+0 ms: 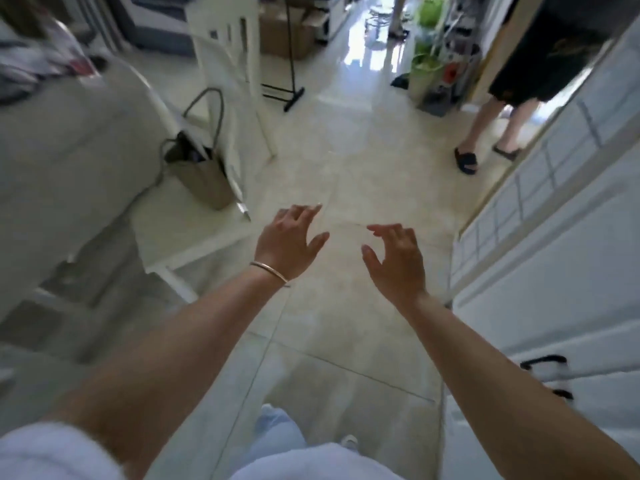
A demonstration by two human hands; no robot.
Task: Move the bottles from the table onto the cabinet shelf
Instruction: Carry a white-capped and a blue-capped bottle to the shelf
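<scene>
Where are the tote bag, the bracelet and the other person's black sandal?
tote bag (204, 183): head view, on the front of its beige body.
bracelet (269, 270): head view, on the band across the left wrist.
black sandal (465, 161): head view, on the strap over the foot.

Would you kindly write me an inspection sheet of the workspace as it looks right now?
Surface: pale tiled floor fills the middle; table at left under a grey cloth.
Job's things: no bottles seen; no cabinet shelf seen, only white panelled doors at right with a dark handle.
Clutter: beige tote bag on a white chair; black stand; cardboard boxes behind.
Hands: left hand and right hand held out over the floor, fingers spread, holding nothing; bracelet on left wrist.
Cables: nothing seen.
Surroundings: another person's legs in dark sandals at upper right; frame is blurred.
</scene>
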